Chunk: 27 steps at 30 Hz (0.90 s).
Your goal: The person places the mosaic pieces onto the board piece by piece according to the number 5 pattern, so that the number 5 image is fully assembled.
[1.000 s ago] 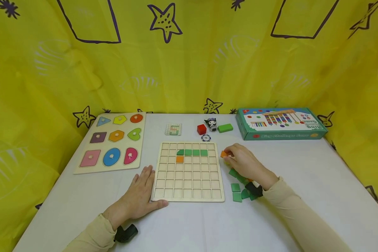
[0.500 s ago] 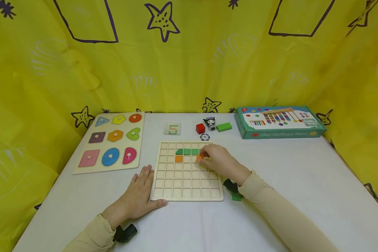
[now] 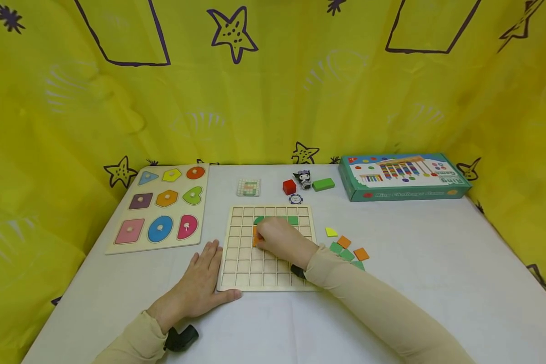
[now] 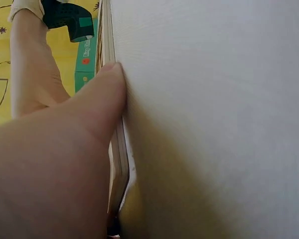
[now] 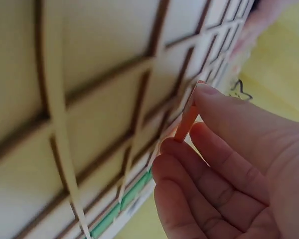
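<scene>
Pinching an orange tile (image 5: 187,122), the right hand (image 3: 279,237) hovers over the grid board (image 3: 236,263).

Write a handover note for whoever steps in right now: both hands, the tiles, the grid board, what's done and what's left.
Left hand: flat on the table, thumb against the grid board at its near left corner, steadying it.
Right hand: over the board's upper middle, an orange tile in its grip, tilted on edge above the cells, not yet seated.
Done: a row of green tiles sits in the second row; an orange one lies below its left end, mostly hidden by the hand.
Left: seat the held tile. Loose tiles, green, orange and one yellow, wait right of the board; most cells are empty.
</scene>
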{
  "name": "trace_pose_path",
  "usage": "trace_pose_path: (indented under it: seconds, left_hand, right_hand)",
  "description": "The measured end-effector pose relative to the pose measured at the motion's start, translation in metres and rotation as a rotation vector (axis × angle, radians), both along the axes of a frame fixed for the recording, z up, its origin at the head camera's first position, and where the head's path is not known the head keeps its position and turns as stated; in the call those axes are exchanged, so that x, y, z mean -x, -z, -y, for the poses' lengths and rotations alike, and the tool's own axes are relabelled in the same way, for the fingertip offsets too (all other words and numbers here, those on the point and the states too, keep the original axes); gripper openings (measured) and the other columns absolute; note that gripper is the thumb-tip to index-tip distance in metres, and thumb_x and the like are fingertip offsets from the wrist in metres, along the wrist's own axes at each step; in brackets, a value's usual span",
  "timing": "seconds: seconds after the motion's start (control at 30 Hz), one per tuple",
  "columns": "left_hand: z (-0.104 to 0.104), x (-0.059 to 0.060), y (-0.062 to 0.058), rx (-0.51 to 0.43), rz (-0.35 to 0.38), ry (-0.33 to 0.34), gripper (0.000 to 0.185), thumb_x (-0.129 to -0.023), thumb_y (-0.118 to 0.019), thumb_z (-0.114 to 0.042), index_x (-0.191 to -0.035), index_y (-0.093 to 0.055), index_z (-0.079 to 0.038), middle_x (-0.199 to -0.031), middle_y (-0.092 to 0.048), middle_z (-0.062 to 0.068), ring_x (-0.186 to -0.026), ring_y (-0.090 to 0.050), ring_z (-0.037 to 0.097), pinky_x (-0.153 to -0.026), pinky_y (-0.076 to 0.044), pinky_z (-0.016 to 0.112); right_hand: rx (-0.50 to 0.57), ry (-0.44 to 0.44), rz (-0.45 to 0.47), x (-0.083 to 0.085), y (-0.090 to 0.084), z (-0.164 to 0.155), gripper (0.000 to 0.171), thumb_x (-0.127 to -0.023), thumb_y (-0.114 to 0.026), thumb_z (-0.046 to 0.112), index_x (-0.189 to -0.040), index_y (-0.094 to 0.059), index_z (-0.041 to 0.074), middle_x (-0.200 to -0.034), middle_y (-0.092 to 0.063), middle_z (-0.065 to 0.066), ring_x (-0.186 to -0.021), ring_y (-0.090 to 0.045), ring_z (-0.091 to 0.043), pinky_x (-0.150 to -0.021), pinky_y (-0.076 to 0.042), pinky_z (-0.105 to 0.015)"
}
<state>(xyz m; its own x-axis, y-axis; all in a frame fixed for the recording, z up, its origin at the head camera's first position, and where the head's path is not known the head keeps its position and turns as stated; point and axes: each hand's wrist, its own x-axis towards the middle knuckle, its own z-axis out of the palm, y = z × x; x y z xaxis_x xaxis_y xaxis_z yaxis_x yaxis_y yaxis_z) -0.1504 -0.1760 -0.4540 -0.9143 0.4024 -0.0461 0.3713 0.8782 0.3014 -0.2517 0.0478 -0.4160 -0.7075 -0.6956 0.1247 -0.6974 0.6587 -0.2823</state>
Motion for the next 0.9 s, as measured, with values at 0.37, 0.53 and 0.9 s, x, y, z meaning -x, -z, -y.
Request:
trace_pose_path:
  seconds: [0.37,0.53,0.9]
  left_hand:
    - [-0.002,0.002,0.0,-0.008,-0.024,0.01,0.112,-0.084,-0.05,-0.075,-0.147,-0.024,0.014,-0.155,-0.017,0.029,-0.143,-0.013,0.044,-0.108,-0.017,0.064]
    - [-0.003,0.002,0.003,-0.008,-0.019,0.01,0.113,-0.084,-0.049,-0.076,-0.147,-0.023,0.014,-0.156,-0.017,0.029,-0.143,-0.012,0.044,-0.109,-0.017,0.064]
    - [-0.002,-0.001,0.002,-0.012,-0.004,-0.004,0.114,-0.083,-0.047,-0.078,-0.148,-0.022,0.013,-0.157,-0.015,0.027,-0.144,-0.011,0.043,-0.11,-0.015,0.063]
  right_hand:
    - [-0.024,-0.057,-0.063,-0.002,0.002,-0.008,0.004,-0.089,-0.073,0.012,-0.086,-0.073,0.009,-0.087,-0.059,-0.001,-0.084,-0.056,-0.018,-0.079,-0.049,-0.031]
    - [0.028,-0.008,0.025,-0.005,-0.006,-0.052,0.014,-0.092,-0.069,0.01,-0.104,-0.075,0.006,-0.101,-0.064,-0.004,-0.096,-0.058,-0.022,-0.087,-0.048,-0.036]
    - [0.053,0.324,0.111,-0.009,-0.003,-0.18,0.013,-0.089,-0.071,0.012,-0.098,-0.075,0.003,-0.087,-0.067,0.0,-0.084,-0.059,-0.022,-0.078,-0.05,-0.044]
